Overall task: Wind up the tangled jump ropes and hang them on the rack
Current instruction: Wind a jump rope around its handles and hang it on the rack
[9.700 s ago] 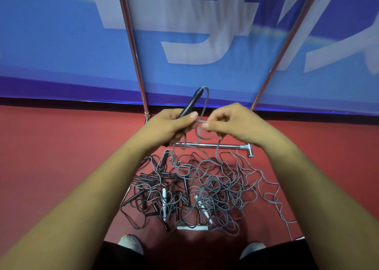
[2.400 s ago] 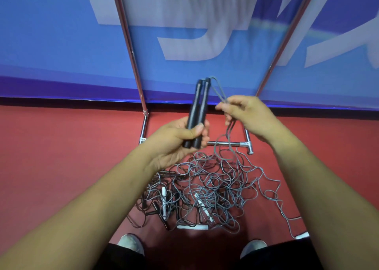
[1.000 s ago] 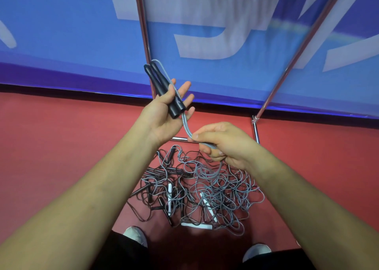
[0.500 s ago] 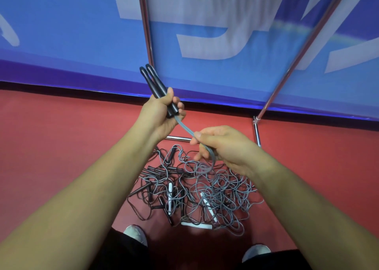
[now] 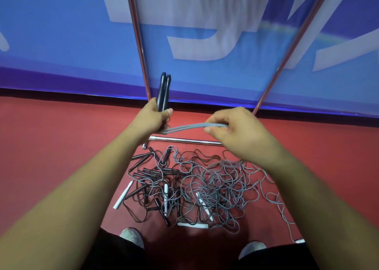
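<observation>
A person's left hand (image 5: pixel 152 119) clenches two slim black handles (image 5: pixel 163 89), held upright side by side. From their lower ends, smooth grey cord (image 5: pixel 185 127) runs almost level to the right hand (image 5: pixel 242 134), whose fingers (image 5: pixel 219 118) pinch the doubled strands. The cord's long axis lies left to right between the hands, so the right hand seems best placed to wind it. Below, on the red floor (image 5: pixel 51 146), a tangled pile (image 5: pixel 196 183) of thin grey and black ropes lies just before the chrome rack (image 5: pixel 184 140).

Single view, head-worn wide-angle, facing forward and steeply down; close over left hand (image 5: pixel 150 118) and right hand (image 5: pixel 235 130); red floor (image 5: pixel 51 146) below, blue banner (image 5: pixel 61 44) ahead; shoes (image 5: pixel 132 237) at bottom edge.
</observation>
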The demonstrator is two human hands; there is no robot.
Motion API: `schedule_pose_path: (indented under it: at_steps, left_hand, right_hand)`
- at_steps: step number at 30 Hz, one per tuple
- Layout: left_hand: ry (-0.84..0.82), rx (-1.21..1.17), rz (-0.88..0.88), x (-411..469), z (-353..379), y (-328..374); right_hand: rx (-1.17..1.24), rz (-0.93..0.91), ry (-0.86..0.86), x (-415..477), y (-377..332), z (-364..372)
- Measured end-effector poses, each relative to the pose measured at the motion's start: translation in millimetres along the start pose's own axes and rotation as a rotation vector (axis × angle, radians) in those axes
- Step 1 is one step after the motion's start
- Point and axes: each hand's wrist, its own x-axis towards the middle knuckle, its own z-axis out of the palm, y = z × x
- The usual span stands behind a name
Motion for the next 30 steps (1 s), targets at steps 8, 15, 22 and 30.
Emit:
schedule_pose_path:
  at_steps: [8, 15, 22, 30]
  left_hand:
    - [-0.462, -0.016, -0.109, -18.0, 11.3, 5.3]
    - [-0.649, 0.008, -0.093, -26.7, 12.1, 12.0]
    - [-0.877, 0.219, -0.083, -41.4, 10.7, 21.7]
    - [-0.939, 0.681, 0.216, -58.3, 24.4, 18.9]
  right_hand:
    - [-0.022, 0.017, 0.109, 16.2, 27.3, -33.7]
    - [0.013, 0.058, 0.169, 20.2, 45.3, -53.7]
    - [-0.019, 0.020, 0.222, 21.6, 51.5, -54.4]
    - [-0.035, 0.008, 0.168, 28.5, 49.5, -45.2]
